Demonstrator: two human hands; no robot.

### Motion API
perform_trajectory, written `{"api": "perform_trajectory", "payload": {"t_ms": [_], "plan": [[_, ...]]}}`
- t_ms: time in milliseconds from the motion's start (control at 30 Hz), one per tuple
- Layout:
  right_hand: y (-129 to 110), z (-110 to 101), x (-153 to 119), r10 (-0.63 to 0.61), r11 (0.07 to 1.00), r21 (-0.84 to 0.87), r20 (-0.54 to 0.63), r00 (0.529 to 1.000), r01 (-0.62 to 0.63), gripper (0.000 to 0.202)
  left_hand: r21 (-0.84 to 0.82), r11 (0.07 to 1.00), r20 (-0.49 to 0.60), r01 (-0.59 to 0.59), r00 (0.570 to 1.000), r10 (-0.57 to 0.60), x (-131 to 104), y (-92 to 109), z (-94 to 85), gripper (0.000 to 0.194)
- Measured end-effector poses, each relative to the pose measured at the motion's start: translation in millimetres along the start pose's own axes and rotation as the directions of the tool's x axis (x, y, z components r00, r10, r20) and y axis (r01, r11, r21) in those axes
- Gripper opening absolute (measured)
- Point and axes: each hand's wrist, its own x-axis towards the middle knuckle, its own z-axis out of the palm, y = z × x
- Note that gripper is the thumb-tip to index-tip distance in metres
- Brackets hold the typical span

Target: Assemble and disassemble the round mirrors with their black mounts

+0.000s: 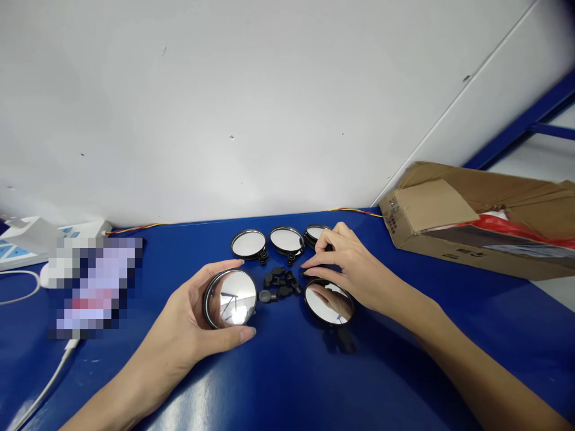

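My left hand [197,317] is wrapped round the rim of a round black-framed mirror [236,296], its reflective face up. My right hand [341,260] reaches over the far row of mirrors, its fingers bent near the right one [314,234]; what its fingertips may hold is hidden. Two more round mirrors with small black mounts, a left one [248,243] and a middle one [286,239], lie in that row. Below my right hand lies another round mirror [329,301]. Between the hands sits a pile of small black parts [281,281].
An open cardboard box [467,251] stands at the right against the wall. At the left are a blurred phone [96,284] with a white cable [49,383] and a white power strip [27,245]. The blue table [269,383] meets a white wall.
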Motion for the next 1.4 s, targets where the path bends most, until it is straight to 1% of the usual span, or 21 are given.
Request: {"api": "perform_trajectory", "payload": {"t_ms": [67,167,333,467,567,633,667,733,800,833,867,933,1000,1033,1100,1200,1400], "plan": [[-0.2,1.2,0.8,-0.009,1.0,-0.025,-0.016,1.0,0.009,0.027,-0.006,1.0,-0.016,-0.014,1.0,0.014,0.2,-0.4,0.3,0.096],[0.5,3.0,1.1,-0.007,0.999,-0.054,-0.047,0.999,0.005,0.025,-0.009,1.0,-0.036,-0.029,0.999,0.029,0.6,-0.7,0.8,0.094],[0.1,6.0,-0.3,-0.045,0.995,-0.086,-0.009,0.999,0.044,0.023,0.008,0.999,-0.069,-0.038,0.997,0.039,1.5,-1.6,1.0,0.093],[-1.0,8.9,-0.3,-0.068,0.987,-0.146,-0.013,0.998,0.065,0.023,0.011,0.999,-0.079,-0.042,0.996,0.043,1.3,-1.9,1.5,0.093],[-0.4,9.2,0.1,-0.069,0.982,-0.176,-0.011,0.998,0.066,0.019,0.023,0.998,-0.09,-0.054,0.994,0.056,0.8,-1.1,2.3,0.092],[-0.9,7.6,0.4,-0.085,0.981,-0.179,-0.034,0.996,0.078,0.016,0.034,0.997,-0.1,-0.068,0.992,0.071,0.4,-0.6,3.0,0.09],[-2.3,6.3,0.7,-0.098,0.981,-0.173,-0.065,0.993,0.085,0.015,0.039,0.996,-0.106,-0.076,0.991,0.079,0.0,-0.6,3.4,0.09],[-8.7,3.4,1.2,-0.122,0.984,-0.146,-0.165,0.979,0.098,0.015,0.053,0.994,-0.116,-0.099,0.988,0.104,-1.5,-1.0,4.5,0.09],[-20.4,1.5,1.2,-0.131,0.99,-0.091,-0.275,0.952,0.11,0.013,0.073,0.989,-0.118,-0.131,0.983,0.139,-4.1,-1.8,6.6,0.09],[-27.7,1.4,0.8,-0.133,0.991,-0.047,-0.306,0.942,0.125,0.013,0.083,0.985,-0.113,-0.148,0.981,0.157,-5.8,-2.3,8.0,0.089],[-35.5,2.0,0.1,-0.131,0.99,0.01,-0.309,0.942,0.141,0.013,0.091,0.983,-0.108,-0.162,0.979,0.172,-7.8,-2.7,9.7,0.088],[-50.5,5.2,-1.9,-0.131,0.974,0.147,-0.257,0.958,0.173,0.014,0.106,0.979,-0.109,-0.175,0.976,0.187,-12.0,-3.1,13.3,0.086],[-62.1,9.9,-4.1,-0.125,0.951,0.253,-0.204,0.971,0.175,0.016,0.131,0.975,-0.139,-0.182,0.97,0.2,-15.8,-3.0,16.5,0.085],[-66.0,12.2,-5.1,-0.121,0.942,0.286,-0.196,0.973,0.175,0.016,0.145,0.972,-0.16,-0.187,0.965,0.209,-17.3,-2.8,17.7,0.084],[-70.7,16.2,-6.5,-0.121,0.927,0.325,-0.212,0.97,0.187,0.017,0.16,0.967,-0.192,-0.198,0.955,0.228,-19.2,-2.3,19.4,0.084],[-72.6,19.4,-7.9,-0.104,0.911,0.366,-0.244,0.964,0.191,0.02,0.161,0.965,-0.207,-0.205,0.949,0.236,-20.3,-1.5,20.6,0.082],[-74.5,20.2,-9.1,-0.102,0.884,0.419,-0.256,0.961,0.206,0.023,0.173,0.965,-0.231,-0.195,0.945,0.232,-21.4,-0.1,22.8,0.081]]}}
